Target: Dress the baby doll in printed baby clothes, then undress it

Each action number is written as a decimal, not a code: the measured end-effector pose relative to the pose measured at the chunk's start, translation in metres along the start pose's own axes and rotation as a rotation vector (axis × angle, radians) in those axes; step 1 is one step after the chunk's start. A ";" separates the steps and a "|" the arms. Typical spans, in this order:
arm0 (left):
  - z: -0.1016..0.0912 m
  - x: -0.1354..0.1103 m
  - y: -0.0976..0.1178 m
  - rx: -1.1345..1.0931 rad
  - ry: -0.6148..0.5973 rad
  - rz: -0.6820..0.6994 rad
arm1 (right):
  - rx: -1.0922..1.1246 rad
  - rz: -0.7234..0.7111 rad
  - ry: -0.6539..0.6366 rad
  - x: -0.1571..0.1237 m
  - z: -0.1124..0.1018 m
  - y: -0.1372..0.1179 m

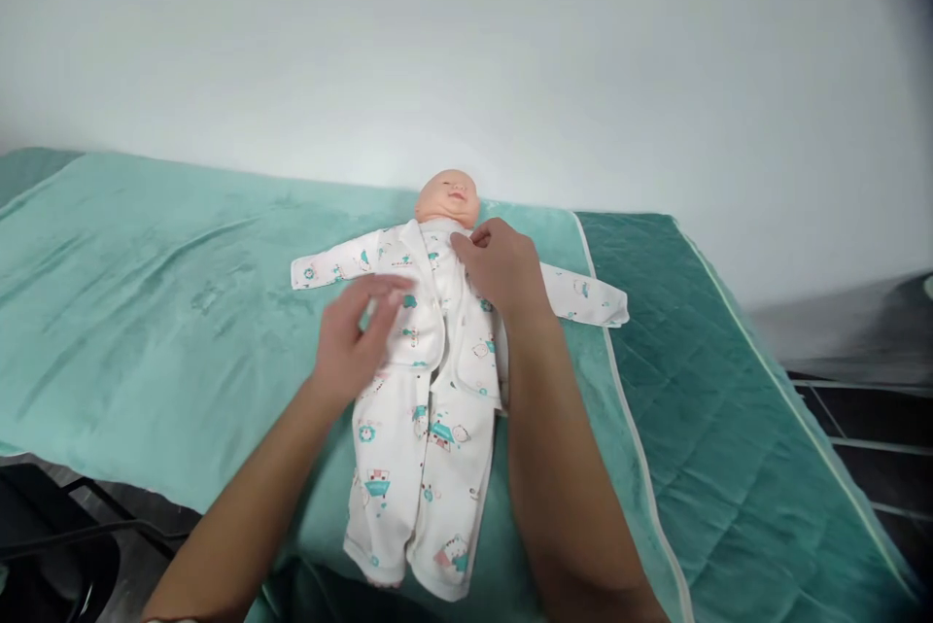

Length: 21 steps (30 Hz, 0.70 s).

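Note:
A baby doll [447, 196] lies on its back, dressed in a white printed jacket [412, 259] and white printed trousers [386, 467]. The jacket's front is undone, its two edges lying apart over a white printed top beneath. My right hand [502, 263] is at the jacket's collar on the right side, thumb and fingers closed on the cloth edge. Over the left front panel is my left hand [357, 331], blurred at the fingertips, thumb and fingers a little apart with nothing visible in them. Both jacket sleeves stretch out sideways; my right wrist hides part of the right one.
A light green plush blanket [182, 312] lies under the doll, over a darker quilted green cover [700, 409]. Behind is a white wall [437, 50]. A black object with a cable [58, 536] stands at lower left, and a dark rack [867, 448] at right.

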<state>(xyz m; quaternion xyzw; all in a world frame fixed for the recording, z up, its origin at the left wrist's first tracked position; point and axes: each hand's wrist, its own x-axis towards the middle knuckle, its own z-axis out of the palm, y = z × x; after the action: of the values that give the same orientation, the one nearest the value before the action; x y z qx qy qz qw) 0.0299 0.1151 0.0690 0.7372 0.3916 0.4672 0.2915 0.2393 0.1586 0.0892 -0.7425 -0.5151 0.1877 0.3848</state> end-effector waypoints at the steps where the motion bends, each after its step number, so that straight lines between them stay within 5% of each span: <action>1: 0.002 0.012 -0.006 0.051 0.055 -0.091 | 0.019 0.001 -0.007 0.000 -0.002 0.001; 4: 0.012 0.051 -0.017 0.100 -0.029 -0.202 | 0.102 0.020 -0.038 0.003 -0.006 0.006; 9: 0.030 0.097 -0.007 -0.009 -0.230 -0.128 | 0.347 0.013 -0.009 0.011 -0.002 0.015; 13: 0.041 0.118 -0.004 -0.021 -0.135 -0.227 | 0.597 0.023 0.052 0.013 0.009 0.015; 21: 0.057 0.122 -0.023 -0.006 -0.076 -0.242 | 0.655 -0.012 -0.005 0.015 0.018 0.021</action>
<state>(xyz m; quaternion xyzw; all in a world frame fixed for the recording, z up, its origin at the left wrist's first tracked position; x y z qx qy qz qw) 0.1067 0.2270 0.0837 0.7008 0.4651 0.4015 0.3624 0.2457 0.1755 0.0636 -0.5755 -0.4328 0.3432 0.6031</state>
